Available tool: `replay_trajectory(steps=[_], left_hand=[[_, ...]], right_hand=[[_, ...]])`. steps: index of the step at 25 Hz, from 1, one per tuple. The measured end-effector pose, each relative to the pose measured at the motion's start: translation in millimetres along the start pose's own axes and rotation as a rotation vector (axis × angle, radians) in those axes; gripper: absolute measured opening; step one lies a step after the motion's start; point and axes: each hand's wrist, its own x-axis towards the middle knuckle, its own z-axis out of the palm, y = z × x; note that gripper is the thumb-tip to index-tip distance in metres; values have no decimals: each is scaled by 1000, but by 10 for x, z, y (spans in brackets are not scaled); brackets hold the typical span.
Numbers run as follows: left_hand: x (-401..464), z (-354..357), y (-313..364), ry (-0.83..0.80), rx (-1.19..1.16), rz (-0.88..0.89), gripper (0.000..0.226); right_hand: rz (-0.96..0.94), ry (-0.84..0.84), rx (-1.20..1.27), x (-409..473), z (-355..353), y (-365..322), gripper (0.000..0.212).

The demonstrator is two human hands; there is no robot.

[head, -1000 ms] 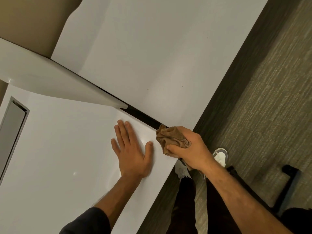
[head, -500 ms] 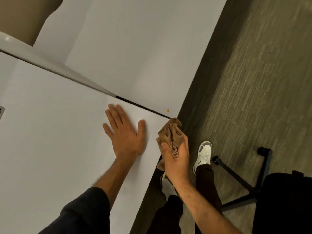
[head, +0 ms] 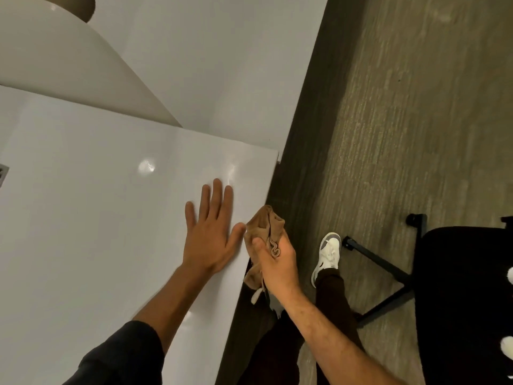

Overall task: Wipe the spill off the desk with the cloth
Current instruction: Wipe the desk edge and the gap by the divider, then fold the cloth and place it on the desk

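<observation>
My left hand (head: pixel 211 232) lies flat on the white desk (head: pixel 97 218), fingers straight, near the desk's right edge. My right hand (head: pixel 274 262) grips a bunched tan cloth (head: pixel 265 225) just past that edge, beside my left thumb. Part of the cloth hangs down below my palm along the desk's side. A faint smear glints on the surface just beyond my left fingertips. No liquid spill is plainly visible.
A second white desk (head: pixel 216 65) adjoins at the back, with a curved white panel (head: pixel 55 65) between. A black chair (head: pixel 466 301) with its base legs stands on the carpet at right. My shoe (head: pixel 329 252) is beside the desk edge.
My right hand has slid the cloth off the desk corner toward me along the right edge. My left hand stays flat on the desk. The view has shifted.
</observation>
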Motion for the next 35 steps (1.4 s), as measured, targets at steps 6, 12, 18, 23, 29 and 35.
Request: replay_trajectory(steps=[6, 12, 18, 23, 29, 35], left_hand=[[-45, 64, -32, 53, 60, 29, 85], [-44, 12, -8, 32, 83, 39, 85], [-100, -205, 131, -148, 34, -40, 86], [-502, -753, 550, -118, -249, -198, 81], [-1164, -1594, 1117, 17, -713, -263, 52], [-1496, -2257, 1567, 171, -1175, -286, 66]], right_hand=[[140, -102, -48, -737, 80, 505, 41], [40, -219, -340, -995, -34, 654, 38], [105, -247, -335, -889, -427, 181, 40], [75, -297, -238, -900, -794, -669, 31], [60, -365, -195, -996, -1007, -1774, 34], [-110, -551, -357, -1049, -955, -2595, 36]])
